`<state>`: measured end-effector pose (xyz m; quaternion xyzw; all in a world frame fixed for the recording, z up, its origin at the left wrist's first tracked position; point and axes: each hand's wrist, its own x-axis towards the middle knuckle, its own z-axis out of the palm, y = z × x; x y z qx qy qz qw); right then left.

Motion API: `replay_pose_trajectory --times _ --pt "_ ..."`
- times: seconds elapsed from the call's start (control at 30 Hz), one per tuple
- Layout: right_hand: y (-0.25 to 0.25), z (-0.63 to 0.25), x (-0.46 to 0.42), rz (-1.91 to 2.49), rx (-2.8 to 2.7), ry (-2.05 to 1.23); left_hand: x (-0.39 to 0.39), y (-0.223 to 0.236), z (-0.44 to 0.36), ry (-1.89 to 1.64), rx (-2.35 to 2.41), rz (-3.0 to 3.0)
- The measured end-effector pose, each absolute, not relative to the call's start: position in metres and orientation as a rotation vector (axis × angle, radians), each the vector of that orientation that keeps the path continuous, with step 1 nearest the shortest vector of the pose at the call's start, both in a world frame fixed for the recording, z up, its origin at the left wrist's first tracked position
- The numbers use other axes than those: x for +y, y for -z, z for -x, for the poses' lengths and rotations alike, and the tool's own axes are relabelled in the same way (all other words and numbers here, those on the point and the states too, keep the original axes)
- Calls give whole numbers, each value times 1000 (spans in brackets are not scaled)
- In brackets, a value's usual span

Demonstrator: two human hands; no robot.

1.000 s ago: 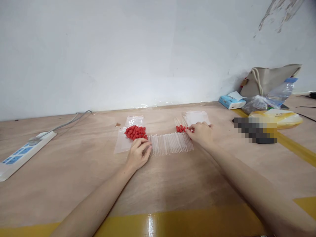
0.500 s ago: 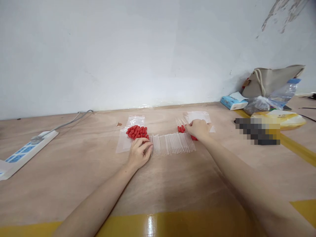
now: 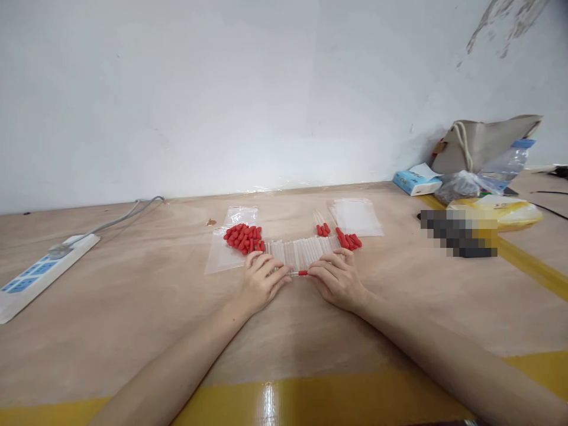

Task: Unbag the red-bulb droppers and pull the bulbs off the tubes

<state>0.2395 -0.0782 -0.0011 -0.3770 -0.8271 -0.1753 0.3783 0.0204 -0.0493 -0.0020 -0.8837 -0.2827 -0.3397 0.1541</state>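
Note:
My left hand (image 3: pixel 265 278) pinches a thin clear dropper tube (image 3: pixel 294 273) that lies sideways and points right. In the fingertips of my right hand (image 3: pixel 339 281) is a small red rubber bulb (image 3: pixel 303 273), which meets the tube's end. Behind both hands a row of clear dropper tubes (image 3: pixel 298 251) lies side by side. A heap of red bulbs (image 3: pixel 243 238) rests on a clear plastic bag at the left. To the right of the row are tubes fitted with red bulbs (image 3: pixel 348 239), and a few more (image 3: pixel 323 229) lie just behind the row.
Clear plastic bags (image 3: pixel 357 216) lie at the back right, another bag (image 3: pixel 217 257) at the left. A power strip (image 3: pixel 44 275) with a grey cable is far left. A tissue pack (image 3: pixel 417 180), a beige bag (image 3: pixel 488 142), a bottle and a yellow packet (image 3: pixel 515 214) stand right.
My right hand has come from the back right toward the front middle and now holds a red bulb. My left hand has shifted slightly right, and the two hands nearly meet at the tube.

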Motion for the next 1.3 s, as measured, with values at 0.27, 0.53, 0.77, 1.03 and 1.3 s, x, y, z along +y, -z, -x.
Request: replay_pose_trajectory --times 0.27,0.53,0.77,1.03,1.3 --pt "6 -237 -74 995 -2139 505 -52 4 -24 943 -814 2555" --pt "7 -242 -76 901 -2232 501 -57 -1 -24 909 -793 2576" --pt "6 -245 -78 850 -2275 430 -58 -3 -23 896 -754 2576" --pt "5 -243 -81 818 -2281 359 -59 -4 -25 893 -726 2591" --pt "9 -272 -71 968 -2091 318 -50 3 -4 1097 -936 2515"
